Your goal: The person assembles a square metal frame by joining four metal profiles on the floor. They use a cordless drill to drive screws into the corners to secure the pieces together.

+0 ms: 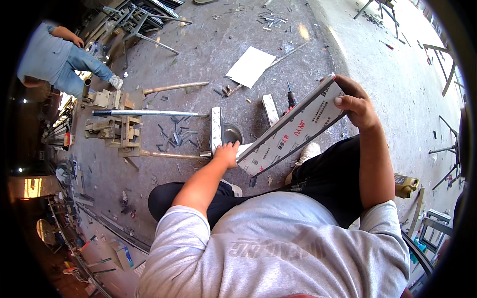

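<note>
A long, flat-faced metal profile point(293, 131), covered in white printed film with dark edges, slants across my lap. My right hand point(358, 107) grips its upper right end, thumb on the printed face and fingers behind. At the lower left end, my left hand point(227, 154) has its fingers bent over a small pale piece point(243, 150) beside the profile; what it holds is partly hidden. Just beyond that hand stands a narrow white-filmed block point(216, 128), with a round metal bowl point(232, 133) next to it. A second such block point(270, 110) is farther right.
A power drill point(291, 98) rests beyond the profile. Left is a clamp-like metal stand point(117, 121) with long handles. A white sheet point(251, 67) and scattered offcuts point(179, 135) lie on the floor. Another person point(62, 59) is at far left; a yellowish jug point(406, 185) sits right.
</note>
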Available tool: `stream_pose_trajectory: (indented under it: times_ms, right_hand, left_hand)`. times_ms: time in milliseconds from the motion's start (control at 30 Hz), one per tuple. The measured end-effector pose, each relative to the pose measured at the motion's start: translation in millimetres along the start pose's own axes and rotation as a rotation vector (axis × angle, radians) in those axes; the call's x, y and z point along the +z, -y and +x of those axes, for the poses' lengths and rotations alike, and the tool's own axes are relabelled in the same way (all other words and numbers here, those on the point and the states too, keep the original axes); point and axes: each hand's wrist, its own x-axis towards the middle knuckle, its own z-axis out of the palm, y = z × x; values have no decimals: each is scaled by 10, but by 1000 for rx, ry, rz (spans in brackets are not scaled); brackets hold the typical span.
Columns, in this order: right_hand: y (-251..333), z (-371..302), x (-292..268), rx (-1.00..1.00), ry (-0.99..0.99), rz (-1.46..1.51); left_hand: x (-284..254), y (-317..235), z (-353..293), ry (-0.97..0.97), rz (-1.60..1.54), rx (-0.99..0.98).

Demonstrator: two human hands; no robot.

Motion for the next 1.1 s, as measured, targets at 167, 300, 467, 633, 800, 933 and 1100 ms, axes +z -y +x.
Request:
stream_pose_trajectory:
  times_ms: [167, 300, 467, 633, 800, 933, 1100]
  right_hand:
    - [-65, 27, -24, 11, 73, 43]
    - [-137, -19, -12, 36, 27, -25]
    - [-160, 59, 61, -45, -15, 34]
    - [-161, 218, -8, -216, -311, 82]
    - [-234, 238, -97, -237, -322, 43]
    - [-261, 167, 39, -313, -324, 7]
    - [-242, 137, 51, -269, -298, -2]
  left_hand:
    - [667, 49, 116, -82, -100, -85]
    - [253, 32, 163, -42, -237, -157]
    - [-742, 165, 182, 77, -1890, 69]
    - [-1715, -415, -306, -1, -2426, 311]
    - [-1871, -409, -449, -157, -2546, 243]
    - [-1900, -272, -490, -252, -2572, 173]
    - [-1953, -210, -598, -317, -2535, 188]
